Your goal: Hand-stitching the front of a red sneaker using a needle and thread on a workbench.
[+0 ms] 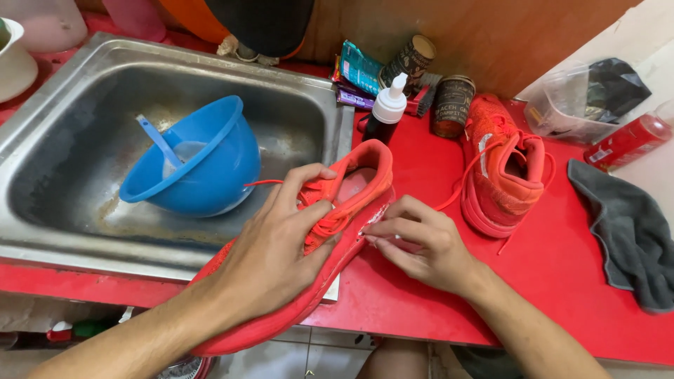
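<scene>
Where the red counter (562, 281) meets its front edge, a red shoe (316, 245) lies tilted on its side, toe toward the viewer and overhanging the edge, heel pointing away beside the sink. The left hand (277, 253) is closed over the upper of this shoe, palm down across the laces, thumb and fingers wrapped on either side so that the shoe is gripped firmly. The right hand (421, 242) rests just beside it on the counter, fingers curled and pinched together against the shoe's pale sole edge near the middle; whether anything small is held between the fingertips cannot be told. To the left, a steel sink (42, 210) is set into the counter, and in it a blue bowl (203, 165) stands tilted with a blue spoon (158, 140) leaning inside. To the right of the held shoe, well apart from it, a second red shoe (502, 172) stands upright with its laces loose and trailing. A grey cloth (632, 231) lies crumpled further right. Behind the held shoe's heel a dark bottle with a white cap (386, 112) stands upright, with a dark tin (453, 105) just beside it and a small brush (421, 102) between them. At the far right a red spray can (628, 140) lies on its side near a clear plastic tub (569, 105).
</scene>
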